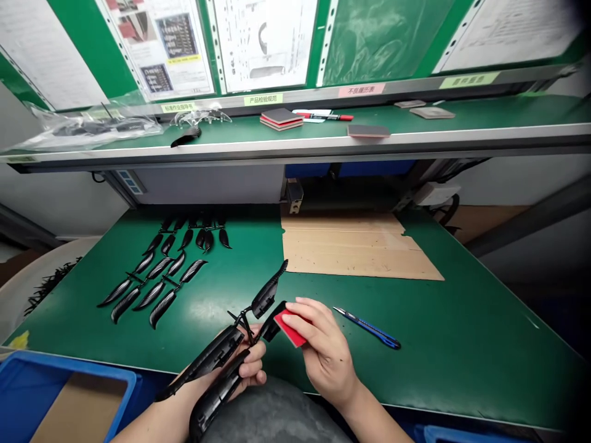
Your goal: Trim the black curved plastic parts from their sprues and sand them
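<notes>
My left hand [252,366] is closed around the centre of a black moulded plastic part [215,357], a sprue joining several curved, blade-like pieces. The hollow inner sides of these pieces face up, and the longer ones reach over my left forearm. In my right hand [325,347] a red-and-grey sanding pad [292,329] is pinched between thumb and fingers. Its edge meets one short upper piece of the moulded part; whether it presses there I cannot tell. Right of that hand lies a blue utility knife [369,328] on the green table [415,369].
More black moulded parts [157,280] lie in rows on the left. Cardboard [355,246] covers the table's back middle. Across the back, a shelf [318,135] carries a pad stack [281,119], a red marker [330,116] and bagged parts [106,126]. A blue bin [133,394] stands front left.
</notes>
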{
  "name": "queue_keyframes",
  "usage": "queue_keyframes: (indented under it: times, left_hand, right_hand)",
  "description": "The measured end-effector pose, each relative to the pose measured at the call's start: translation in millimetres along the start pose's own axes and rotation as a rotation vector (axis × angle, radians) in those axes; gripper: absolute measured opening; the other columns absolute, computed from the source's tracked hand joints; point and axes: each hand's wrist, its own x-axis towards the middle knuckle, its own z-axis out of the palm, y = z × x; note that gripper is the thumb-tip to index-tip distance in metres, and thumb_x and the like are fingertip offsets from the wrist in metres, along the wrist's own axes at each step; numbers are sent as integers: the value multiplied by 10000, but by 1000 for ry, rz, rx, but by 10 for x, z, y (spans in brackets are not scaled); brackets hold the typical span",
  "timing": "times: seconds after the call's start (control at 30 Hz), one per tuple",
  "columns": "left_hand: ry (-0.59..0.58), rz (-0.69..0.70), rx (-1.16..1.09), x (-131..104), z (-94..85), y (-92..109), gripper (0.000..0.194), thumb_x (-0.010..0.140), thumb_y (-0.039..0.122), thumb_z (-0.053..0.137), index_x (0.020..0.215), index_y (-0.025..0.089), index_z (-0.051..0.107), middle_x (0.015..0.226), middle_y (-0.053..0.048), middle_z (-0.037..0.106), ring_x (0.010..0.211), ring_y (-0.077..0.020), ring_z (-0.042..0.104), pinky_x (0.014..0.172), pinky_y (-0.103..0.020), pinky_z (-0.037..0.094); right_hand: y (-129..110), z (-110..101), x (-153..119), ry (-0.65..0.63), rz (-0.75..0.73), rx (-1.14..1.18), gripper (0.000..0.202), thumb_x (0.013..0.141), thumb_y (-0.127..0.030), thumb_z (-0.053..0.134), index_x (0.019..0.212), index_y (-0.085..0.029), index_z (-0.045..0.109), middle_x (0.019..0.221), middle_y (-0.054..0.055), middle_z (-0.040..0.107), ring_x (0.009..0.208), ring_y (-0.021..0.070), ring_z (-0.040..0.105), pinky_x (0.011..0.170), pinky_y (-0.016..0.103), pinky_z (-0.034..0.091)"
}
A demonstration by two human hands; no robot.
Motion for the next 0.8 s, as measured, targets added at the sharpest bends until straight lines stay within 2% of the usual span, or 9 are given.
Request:
queue_keyframes:
  times: [0.07,0.17,0.33,0.47,0.8]
  left_hand:
    - [-17,-7,-21,-79,16,13,128,898,299,477,825,194,489,534,77,400,403,-48,314,643,-255,394]
    - [-37,-38,-78,-164,28,39,141,902,269,478,792,183,496,537,80,375,408,-35,272,651,-239,384]
    - [-30,-77,-140,-159,16,42,200,936,239,389,813,174,532,543,77,347,415,-42,240,656,-248,371]
    - [-42,-87,-180,-64,2,29,256,946,256,386,757,156,527,552,74,348,426,-39,238,669,-247,369]
    - [-24,-75,-205,102,56,58,238,951,238,367,827,147,548,580,67,363,445,-35,275,680,-247,370]
  right_hand:
    - [28,66,27,-57,-143,-76,516,845,0,437,1281,-253,547,1290,82,576,1266,258,448,1004,489,419]
    - [75,176,23,-114,-233,-105,560,834,26,422,1344,-196,485,1353,121,534,1310,274,420,1023,509,423]
    - [144,199,50,-191,-379,-123,484,865,-55,437,1337,-146,494,1333,144,554,1325,296,407,1032,533,427]
    - [238,157,97,-165,-350,-91,480,871,-37,414,1327,-159,504,1341,142,549,1321,273,422,1030,510,445]
    - [399,89,157,-165,-345,-15,422,915,-112,393,1307,-187,528,1327,126,567,1306,246,446,1042,480,448]
